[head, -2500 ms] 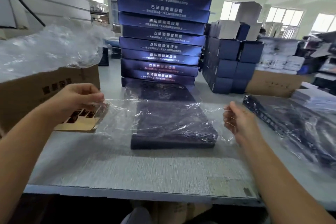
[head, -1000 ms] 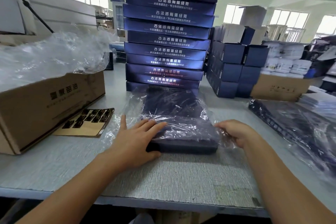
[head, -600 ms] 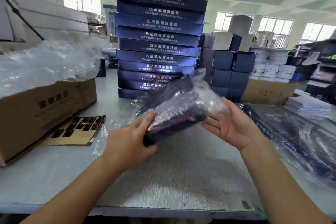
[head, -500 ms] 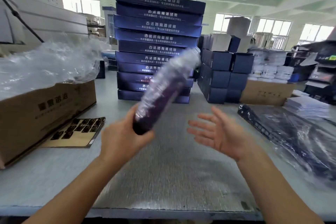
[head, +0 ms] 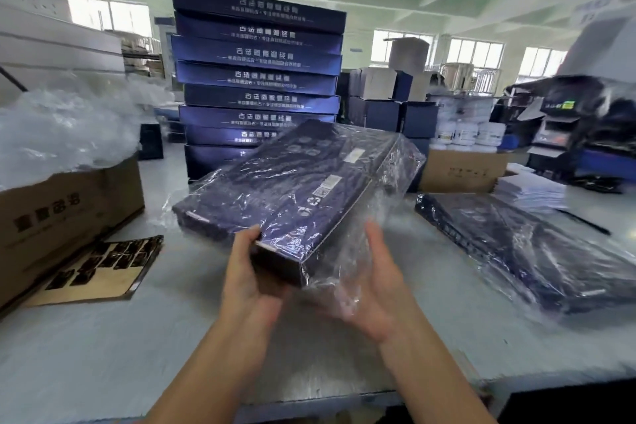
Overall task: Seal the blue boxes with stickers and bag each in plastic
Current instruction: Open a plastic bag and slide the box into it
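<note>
Your left hand (head: 247,272) grips this bagged box (head: 303,189), right hand (head: 375,282) flat under its plastic. Done pile (head: 516,251) at 3 o'clock; stack (head: 258,76) at 12 o'clock waits.

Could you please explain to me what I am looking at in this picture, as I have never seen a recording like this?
There is no machine here: a person wears a camera on the head, so you look forward and down at their two arms. The left hand grips the near end of a blue box already inside a clear plastic bag; the right hand, fingers straight, supports the loose plastic beside it. On the grey table lie a sticker sheet, a cardboard carton of spare bags, a tall stack of unbagged blue boxes, and bagged boxes at the right.
</note>
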